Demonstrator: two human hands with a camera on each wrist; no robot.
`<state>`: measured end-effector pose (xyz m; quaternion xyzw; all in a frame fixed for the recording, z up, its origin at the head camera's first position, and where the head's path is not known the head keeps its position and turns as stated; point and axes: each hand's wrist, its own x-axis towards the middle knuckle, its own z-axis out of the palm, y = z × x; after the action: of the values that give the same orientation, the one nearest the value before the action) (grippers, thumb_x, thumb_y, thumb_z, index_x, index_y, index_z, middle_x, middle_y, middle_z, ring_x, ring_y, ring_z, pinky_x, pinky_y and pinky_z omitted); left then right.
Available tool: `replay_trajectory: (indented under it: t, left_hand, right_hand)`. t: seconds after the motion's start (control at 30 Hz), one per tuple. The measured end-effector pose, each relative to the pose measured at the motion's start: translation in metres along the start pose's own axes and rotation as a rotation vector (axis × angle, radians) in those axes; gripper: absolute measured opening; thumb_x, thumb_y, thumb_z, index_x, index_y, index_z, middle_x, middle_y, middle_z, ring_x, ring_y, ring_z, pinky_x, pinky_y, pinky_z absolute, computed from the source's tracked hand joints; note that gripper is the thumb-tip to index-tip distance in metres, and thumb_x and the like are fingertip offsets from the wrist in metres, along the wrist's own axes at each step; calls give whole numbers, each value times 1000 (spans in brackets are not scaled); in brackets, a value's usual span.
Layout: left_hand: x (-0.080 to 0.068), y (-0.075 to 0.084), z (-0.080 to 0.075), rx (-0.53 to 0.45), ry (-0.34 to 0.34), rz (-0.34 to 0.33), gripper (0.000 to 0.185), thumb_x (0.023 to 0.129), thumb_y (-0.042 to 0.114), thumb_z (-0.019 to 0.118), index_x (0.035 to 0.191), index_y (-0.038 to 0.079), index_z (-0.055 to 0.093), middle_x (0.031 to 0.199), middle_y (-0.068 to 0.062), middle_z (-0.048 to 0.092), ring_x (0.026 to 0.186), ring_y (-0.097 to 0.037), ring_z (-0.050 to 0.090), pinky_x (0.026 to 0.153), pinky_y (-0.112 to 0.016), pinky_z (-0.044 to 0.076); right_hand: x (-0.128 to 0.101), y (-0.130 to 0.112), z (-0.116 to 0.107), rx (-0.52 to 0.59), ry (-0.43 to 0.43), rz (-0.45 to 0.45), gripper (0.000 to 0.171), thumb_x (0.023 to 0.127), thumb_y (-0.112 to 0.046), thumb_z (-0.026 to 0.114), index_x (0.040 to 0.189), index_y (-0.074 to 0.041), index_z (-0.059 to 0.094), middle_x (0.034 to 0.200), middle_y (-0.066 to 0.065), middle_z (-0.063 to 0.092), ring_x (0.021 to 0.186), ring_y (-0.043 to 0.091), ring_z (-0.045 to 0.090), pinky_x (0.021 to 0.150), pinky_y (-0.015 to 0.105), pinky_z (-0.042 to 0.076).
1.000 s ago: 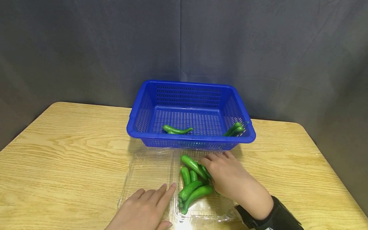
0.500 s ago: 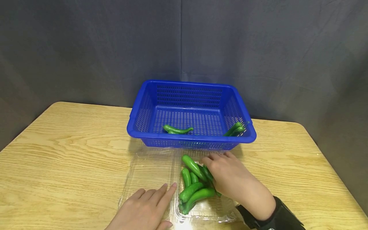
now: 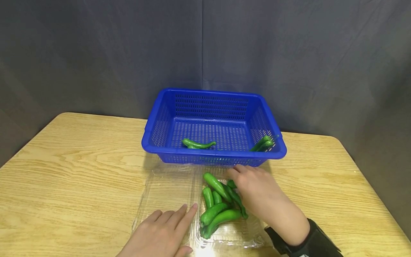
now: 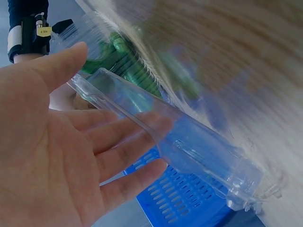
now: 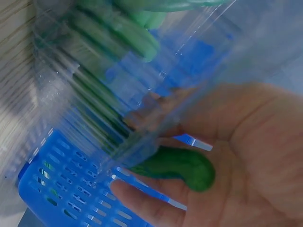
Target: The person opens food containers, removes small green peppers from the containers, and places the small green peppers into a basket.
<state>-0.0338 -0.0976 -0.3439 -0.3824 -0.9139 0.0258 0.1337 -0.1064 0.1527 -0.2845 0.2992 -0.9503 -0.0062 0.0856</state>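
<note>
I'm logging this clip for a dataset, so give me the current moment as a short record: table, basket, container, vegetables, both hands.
Table: wood-grain top
Blue basket: perforated, beyond the container
Clear container: open, halves side by side
Container vegetables: several, green, piled in the right half
Basket vegetables: a few green ones visible
Left hand: fingers extended, over the container's left half
Right hand: over the right half, at a green vegetable; grip unclear

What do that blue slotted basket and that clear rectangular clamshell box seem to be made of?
Blue slotted rectangular basket: probably moulded plastic, slightly glossy, from its even colour and regular slots. Clear rectangular clamshell box: likely thin plastic, shiny, being see-through with bright glints along its edges.
</note>
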Motion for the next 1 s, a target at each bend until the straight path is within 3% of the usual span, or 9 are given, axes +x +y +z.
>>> replay_trajectory:
  t: [0.5,0.87,1.0]
  left_hand:
    - [1,1,-2,-23,-40,-17,74,92,53,58,146,4,46,130,-10,63,106,-24,65,86,-40,54]
    - [1,1,-2,-44,-50,-24,74,91,51,60,147,4,45,131,-10,62,107,-24,65,86,-38,53]
    - [1,1,-2,-43,-54,-21,74,91,51,59,147,4,45,131,-10,63,107,-24,65,86,-38,53]
  right_hand:
    - [0,1,9,-78,47,6,29,69,11,72,88,-8,63,82,5,67,72,24,64,62,37,51]
    - [2,1,5,-71,45,-15,38,67,14,71,98,-6,66,87,6,68,76,24,63,63,36,49]
    - [1,3,2,-49,55,-16,34,72,8,75,103,-6,67,87,5,68,76,24,63,66,38,52]
